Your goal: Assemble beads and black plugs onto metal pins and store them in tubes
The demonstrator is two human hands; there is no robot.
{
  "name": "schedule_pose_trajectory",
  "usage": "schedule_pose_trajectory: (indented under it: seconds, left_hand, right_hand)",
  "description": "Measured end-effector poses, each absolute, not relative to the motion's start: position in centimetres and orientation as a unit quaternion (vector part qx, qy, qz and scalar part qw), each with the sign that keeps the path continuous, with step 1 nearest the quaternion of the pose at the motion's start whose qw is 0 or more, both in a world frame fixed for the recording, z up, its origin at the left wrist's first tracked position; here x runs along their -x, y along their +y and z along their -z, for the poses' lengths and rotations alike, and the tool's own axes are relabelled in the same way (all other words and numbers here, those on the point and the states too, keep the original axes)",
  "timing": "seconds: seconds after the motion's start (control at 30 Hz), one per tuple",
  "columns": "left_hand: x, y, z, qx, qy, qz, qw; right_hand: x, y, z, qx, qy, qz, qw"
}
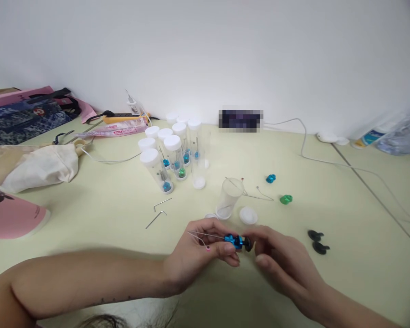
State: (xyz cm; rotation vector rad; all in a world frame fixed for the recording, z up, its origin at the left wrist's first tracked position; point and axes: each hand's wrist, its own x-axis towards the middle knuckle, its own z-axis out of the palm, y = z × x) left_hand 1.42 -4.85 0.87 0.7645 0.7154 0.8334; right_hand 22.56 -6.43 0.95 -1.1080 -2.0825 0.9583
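My left hand [200, 248] pinches a small blue metal fitting [233, 240] between thumb and fingers. A thin bent wire with a pink bead [207, 248] runs back from the fitting over the palm. At the fitting's right end sits a round black knob [248, 243]. Beside that knob is my right hand [287, 259], its thumb and index finger apart; whether the index fingertip touches the knob, I cannot tell. Just beyond the hands stand an uncapped clear tube [229, 199] and a white cap [248, 215] lying flat.
Several capped clear tubes [172, 155] with blue or green fittings stand at centre left. Two hex keys [156, 219] lie before them. Rightward are a blue fitting [270, 178], a green fitting [286, 199], black knobs [319, 247] and a cable [305, 146]. A pink cup [17, 213] is left.
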Motion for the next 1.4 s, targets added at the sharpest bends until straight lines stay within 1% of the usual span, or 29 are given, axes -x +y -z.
schedule_pose_trajectory:
  seconds: [0.2,0.37,0.57,0.73,0.97,1.13,1.27,1.4]
  left_hand:
    - [-1.3,-5.0,-0.9,-0.364,0.320,-0.356,0.799]
    - [-1.5,-5.0,-0.9,-0.356,0.322,-0.363,0.798]
    - [-1.8,-5.1,-0.5,-0.353,0.317,-0.380,0.794]
    - [-1.9,-5.1,-0.4,-0.353,0.308,-0.380,0.798]
    - [-2.1,-4.8,0.0,-0.369,0.306,-0.379,0.792]
    - [-2.2,-4.8,0.3,-0.377,0.311,-0.386,0.782]
    - [-2.2,-4.9,0.1,-0.372,0.322,-0.395,0.776]
    - [-2.2,-4.9,0.0,-0.365,0.319,-0.398,0.779]
  right_hand:
    - [-22.1,-6.2,-1.3,0.404,-0.806,-0.352,0.251]
    - [-22.1,-6.7,-0.7,0.428,-0.805,-0.335,0.240]
    - [-22.1,-6.6,-1.0,0.426,-0.779,-0.371,0.272]
    - [-22.0,-6.3,-1.2,0.416,-0.795,-0.338,0.285]
    - [-22.0,-6.3,0.2,0.384,-0.816,-0.297,0.312]
    - [-21.9,-6.4,0.0,0.409,-0.807,-0.297,0.305]
    - [-22.0,-6.5,0.1,0.405,-0.800,-0.302,0.323]
    - [-22.1,-6.5,0.6,0.410,-0.787,-0.328,0.324]
